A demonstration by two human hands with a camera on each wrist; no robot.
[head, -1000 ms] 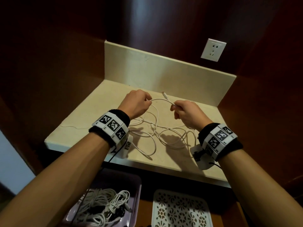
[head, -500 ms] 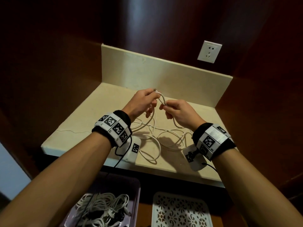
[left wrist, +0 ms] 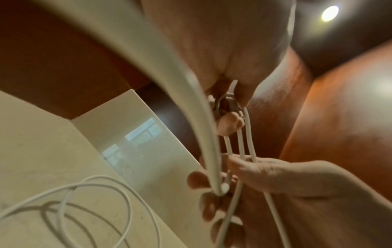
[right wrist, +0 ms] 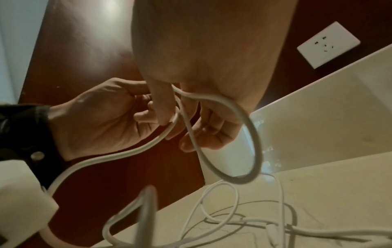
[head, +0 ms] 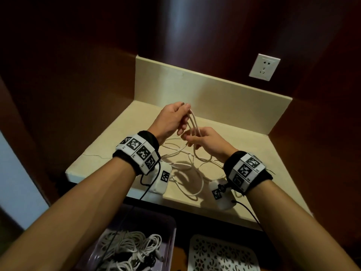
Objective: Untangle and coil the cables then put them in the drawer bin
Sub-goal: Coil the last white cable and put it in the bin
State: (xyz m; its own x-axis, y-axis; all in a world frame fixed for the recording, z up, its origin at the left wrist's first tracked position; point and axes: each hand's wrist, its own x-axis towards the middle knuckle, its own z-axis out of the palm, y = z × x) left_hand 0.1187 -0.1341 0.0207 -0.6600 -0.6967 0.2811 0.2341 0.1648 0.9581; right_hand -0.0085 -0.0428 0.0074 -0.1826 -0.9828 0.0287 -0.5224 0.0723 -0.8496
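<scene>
Here, two hands [head: 172, 122] [head: 205, 139], one cable [head: 193, 122]

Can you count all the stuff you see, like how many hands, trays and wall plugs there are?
Hands: 2, the left hand and the right hand, both holding the white cable
Trays: 2, the purple bin with cables in it and the white patterned tray
Wall sockets: 1
Total: 5
</scene>
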